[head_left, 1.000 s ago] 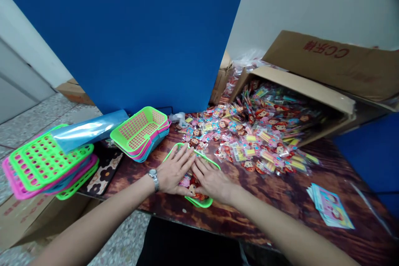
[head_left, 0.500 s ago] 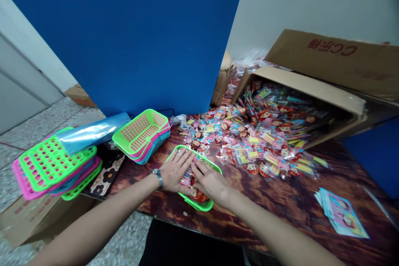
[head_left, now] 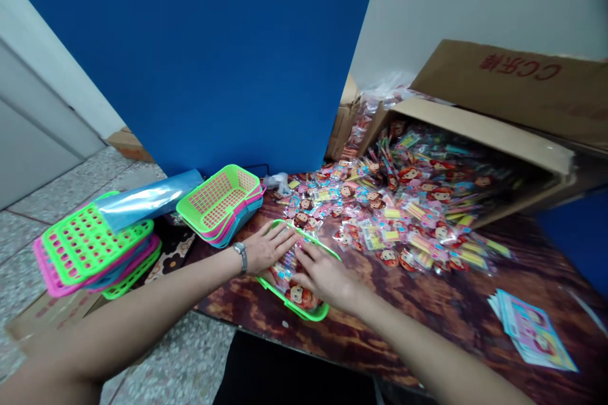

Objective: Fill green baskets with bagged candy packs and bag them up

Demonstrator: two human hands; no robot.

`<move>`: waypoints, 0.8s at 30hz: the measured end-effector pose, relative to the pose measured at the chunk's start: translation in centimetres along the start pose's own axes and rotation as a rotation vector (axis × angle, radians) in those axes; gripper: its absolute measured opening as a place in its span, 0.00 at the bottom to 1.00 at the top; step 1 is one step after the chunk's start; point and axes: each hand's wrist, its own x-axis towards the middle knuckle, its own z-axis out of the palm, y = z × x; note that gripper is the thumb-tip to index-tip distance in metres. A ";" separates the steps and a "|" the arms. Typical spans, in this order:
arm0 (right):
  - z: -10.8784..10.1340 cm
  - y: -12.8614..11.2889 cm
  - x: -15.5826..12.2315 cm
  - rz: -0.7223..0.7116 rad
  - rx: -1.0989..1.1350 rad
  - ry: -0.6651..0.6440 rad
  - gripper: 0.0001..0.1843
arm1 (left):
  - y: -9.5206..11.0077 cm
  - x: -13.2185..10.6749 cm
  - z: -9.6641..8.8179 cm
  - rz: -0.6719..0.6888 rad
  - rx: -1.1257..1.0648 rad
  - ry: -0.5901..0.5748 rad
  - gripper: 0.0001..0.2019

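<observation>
A green plastic basket stands at the table's front edge, filled with small clear packets printed with a red-haired cartoon figure. My left hand, with a watch on the wrist, lies over the basket's left side, fingers stretched out across the packets. From the right, my right hand rests on the same packets, its fingers extended and pointing up and left. Neither hand is wrapped around anything. Both hands cover part of the basket's contents and rim.
Loose packets spill from an open cardboard box at the right. Nested baskets stand left of centre; green, pink and blue lattice lids are stacked farther left beneath blue film. Printed cards lie at the right.
My left hand has drawn slightly up and left off the packets' middle, so more of them shows between my hands. The view has shifted slightly.
</observation>
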 end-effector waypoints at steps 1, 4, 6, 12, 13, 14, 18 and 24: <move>0.6 -0.2 0.1 0.032 -0.042 0.009 0.29 | 0.1 0.1 0.0 -0.009 0.006 -0.014 0.49; 2.1 -0.6 0.2 0.036 -0.125 0.020 0.30 | 0.2 0.4 -1.0 -0.028 -0.021 -0.115 0.52; 2.6 -0.4 0.1 -0.001 -0.145 0.031 0.31 | 0.5 0.5 -2.4 -0.029 -0.070 -0.181 0.53; 2.0 0.0 -0.5 -0.049 -0.088 0.122 0.29 | 3.7 0.4 -2.3 -0.091 -0.153 0.041 0.37; 1.8 0.1 -0.7 -0.056 -0.085 0.123 0.29 | 4.2 0.3 -1.6 -0.111 -0.143 0.062 0.37; 1.7 0.1 -1.0 -0.067 -0.087 0.116 0.30 | 4.6 0.2 -0.8 -0.127 -0.134 0.070 0.38; 1.4 0.5 -2.2 -0.098 -0.082 0.052 0.30 | 4.7 -0.1 1.4 -0.146 -0.157 0.085 0.43; 1.2 0.1 -2.7 -0.022 -0.050 -0.122 0.28 | 4.1 -0.3 0.7 -0.054 -0.209 0.093 0.56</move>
